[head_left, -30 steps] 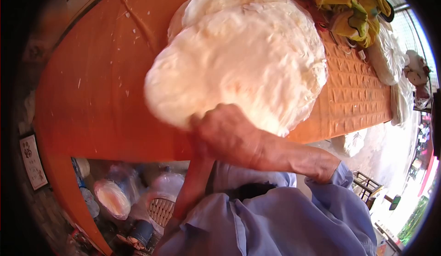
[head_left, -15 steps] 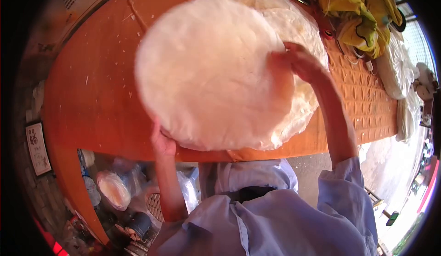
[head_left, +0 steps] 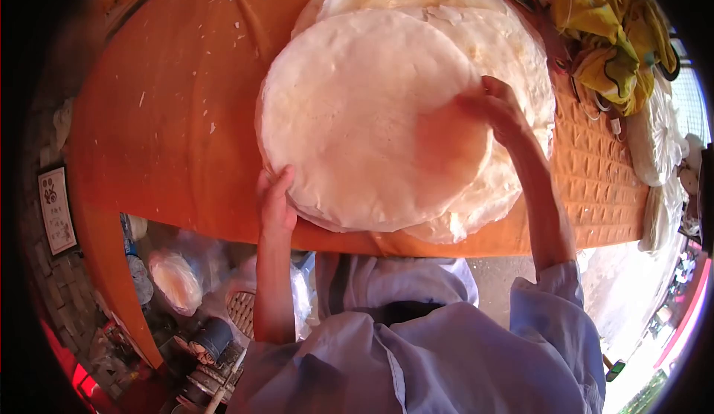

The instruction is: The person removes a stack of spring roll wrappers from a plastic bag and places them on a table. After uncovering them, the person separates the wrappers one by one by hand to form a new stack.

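Observation:
A large, round, pale flat sheet (head_left: 364, 117), like thin dough or flatbread, lies over a pile of similar sheets (head_left: 498, 50) on the orange-covered table. My left hand (head_left: 277, 200) grips its lower left edge, thumb on top and fingers beneath. At the right edge my right hand (head_left: 494, 113) is over the sheet, its fingers partly smeared by motion, so what they hold cannot be made out.
The orange table (head_left: 171, 131) carries small pale scraps. Yellow cloth (head_left: 613, 35) and white plastic bags (head_left: 654, 139) sit at the right. Below the table's left part are a wrapped pale bundle (head_left: 176, 282) and a dark container (head_left: 212, 340).
The top sheet has come down flatter onto the pile, with its left edge farther right in view. My left hand has moved up and right with it. The whole view has shifted slightly.

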A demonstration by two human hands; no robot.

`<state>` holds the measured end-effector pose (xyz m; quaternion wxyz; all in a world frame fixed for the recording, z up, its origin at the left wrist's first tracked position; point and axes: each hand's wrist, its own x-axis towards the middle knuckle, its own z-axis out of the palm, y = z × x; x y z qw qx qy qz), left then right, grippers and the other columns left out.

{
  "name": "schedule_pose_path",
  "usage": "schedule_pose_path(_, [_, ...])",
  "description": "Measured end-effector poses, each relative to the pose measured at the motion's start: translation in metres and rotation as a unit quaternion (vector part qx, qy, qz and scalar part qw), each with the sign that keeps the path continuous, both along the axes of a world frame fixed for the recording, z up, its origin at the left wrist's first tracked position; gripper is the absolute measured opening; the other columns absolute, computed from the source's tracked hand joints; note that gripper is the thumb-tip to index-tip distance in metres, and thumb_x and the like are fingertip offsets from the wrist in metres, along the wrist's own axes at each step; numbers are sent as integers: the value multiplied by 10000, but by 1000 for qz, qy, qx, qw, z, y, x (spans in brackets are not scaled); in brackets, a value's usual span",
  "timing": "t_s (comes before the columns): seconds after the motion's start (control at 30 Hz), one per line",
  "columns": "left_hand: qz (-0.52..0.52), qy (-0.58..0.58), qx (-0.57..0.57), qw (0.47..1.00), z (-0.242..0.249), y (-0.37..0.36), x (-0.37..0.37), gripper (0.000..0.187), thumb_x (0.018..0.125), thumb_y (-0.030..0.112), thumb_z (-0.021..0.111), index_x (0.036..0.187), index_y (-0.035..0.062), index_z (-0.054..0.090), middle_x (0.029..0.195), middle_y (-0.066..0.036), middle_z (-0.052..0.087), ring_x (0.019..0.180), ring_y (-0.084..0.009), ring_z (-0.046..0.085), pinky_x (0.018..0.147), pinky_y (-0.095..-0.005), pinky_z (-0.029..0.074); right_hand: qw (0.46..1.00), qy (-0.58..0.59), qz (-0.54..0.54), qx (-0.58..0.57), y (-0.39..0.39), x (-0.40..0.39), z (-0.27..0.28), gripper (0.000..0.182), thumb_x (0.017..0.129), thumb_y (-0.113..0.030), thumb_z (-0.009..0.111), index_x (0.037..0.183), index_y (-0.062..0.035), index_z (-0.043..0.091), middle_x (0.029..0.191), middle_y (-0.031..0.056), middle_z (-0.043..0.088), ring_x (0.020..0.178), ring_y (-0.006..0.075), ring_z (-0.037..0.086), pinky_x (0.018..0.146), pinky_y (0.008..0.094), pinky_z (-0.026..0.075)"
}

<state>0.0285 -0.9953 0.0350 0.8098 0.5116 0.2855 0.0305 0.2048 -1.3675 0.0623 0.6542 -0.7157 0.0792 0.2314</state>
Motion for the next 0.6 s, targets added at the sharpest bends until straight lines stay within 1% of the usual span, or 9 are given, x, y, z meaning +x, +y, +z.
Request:
schedule_pose_path(0.1, [-14,-4,-35,999,22,13,4,412,894,75,626,1282,23,499,1229,-78,592,1151,-195,557,990,-365,456,992,-100,1,74,8,-14,32,308,754,-133,702,991,46,624,867,73,668,770,135,621,698,277,505])
schedule_pose_path(0.13, [-24,-15,-52,998,36,20,13,409,893,87,631,1277,25,504,1218,-73,598,1144,-193,562,987,-364,459,991,-102,-44,73,24,-22,51,284,766,-106,677,995,54,627,875,81,676,770,138,628,690,269,501])
schedule_pose_path(0.2, [-20,-33,-88,995,47,42,12,457,898,125,630,1317,26,479,1271,-78,574,1202,-218,530,1032,-396,426,991,-57,-91,75,21,-37,35,265,770,-79,664,992,61,630,874,88,680,756,144,632,683,273,504])
schedule_pose_path(0.3, [-14,-16,-303,953,15,61,-12,521,898,126,620,1376,34,434,1346,-82,526,1279,-240,464,1090,-434,366,985,54,-158,32,21,-63,-5,238,761,-30,647,978,68,638,859,99,686,711,150,634,651,280,507])
schedule_pose_path(0.33, [-1,-18,-251,968,-14,60,-22,604,889,127,624,1431,48,370,1412,-74,466,1325,-258,409,1127,-449,310,983,54,-171,41,23,-77,-13,213,752,-21,654,953,49,649,821,81,682,685,133,628,608,279,498])
schedule_pose_path(0.43, [13,-32,-152,988,-17,45,-31,646,867,112,646,1439,55,351,1406,-73,464,1312,-264,421,1116,-443,327,988,136,-72,-2,6,-83,12,211,758,-31,659,957,41,654,817,71,678,691,117,625,585,278,486])
schedule_pose_path(0.47, [-2,-51,-135,989,-4,39,-25,677,849,102,673,1436,44,340,1399,-85,456,1290,-255,440,1093,-422,356,992,113,-31,35,4,-81,11,246,789,-67,651,1020,18,642,859,62,678,695,109,623,576,290,481])
schedule_pose_path(0.57, [-29,6,-148,988,-15,47,-19,678,829,99,700,1413,22,363,1374,-95,471,1260,-231,464,1069,-390,384,978,187,-84,44,2,-50,25,317,815,-92,636,1119,-5,617,923,65,675,715,115,627,599,292,489])
schedule_pose_path(0.6, [-37,10,-117,992,-15,46,-19,669,825,94,701,1404,16,375,1365,-95,478,1253,-224,469,1064,-382,388,976,199,-82,37,12,-40,27,356,859,-157,638,1182,-15,593,967,59,668,769,118,627,657,288,502])
